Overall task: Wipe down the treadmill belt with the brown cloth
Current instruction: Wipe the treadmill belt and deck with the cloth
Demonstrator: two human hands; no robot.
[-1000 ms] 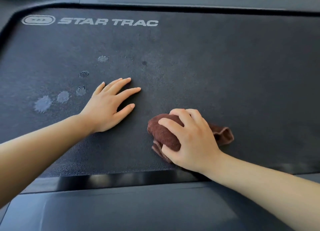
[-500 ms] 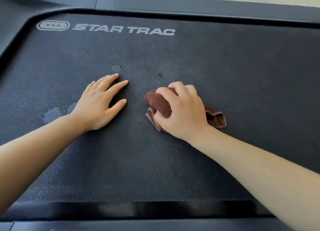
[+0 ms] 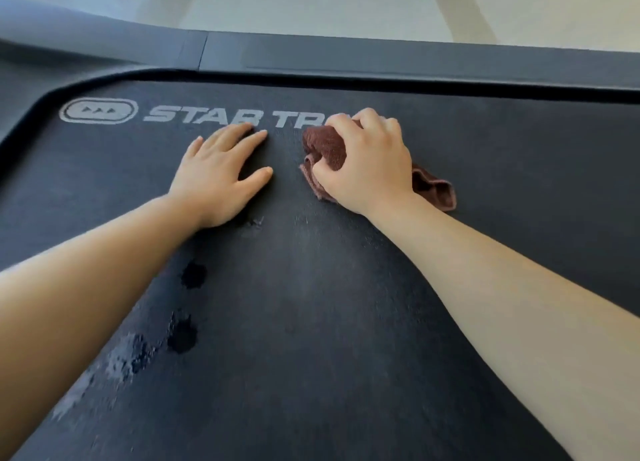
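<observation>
My right hand [image 3: 367,162]: My fingers are curled over the top of the brown cloth [image 3: 325,147] and my thumb pinches it from the side. I hold it tight and press it down.

Cloth: It is bunched up in a ball under my right palm. A fat bit pokes out to the left, between my thumb and fingers. A floppy end sticks out on the right, by my wrist, and lies flat.

Where the cloth is: It sits on the belt [image 3: 346,304], far from me, right on the white letters [image 3: 207,116]. My hand and the cloth hide the last letters.

My left hand [image 3: 218,173]: It is flat on the belt with straight fingers, spread a little. It holds nothing. It is just beside the cloth, on its left, and does not touch it. My fingertips reach the white letters.

Belt: It is dark and a bit rough. Both my arms stretch across it.

Wet spots [image 3: 193,275]: Two dark round spots sit by my left arm, one nearer to me than the other. A pale, shiny smear is closer to me, at the left.

Rail [image 3: 381,53]: A dark grey bar runs along the far edge of the belt.

Floor [image 3: 311,7]: It is pale and lies past the rail.
</observation>
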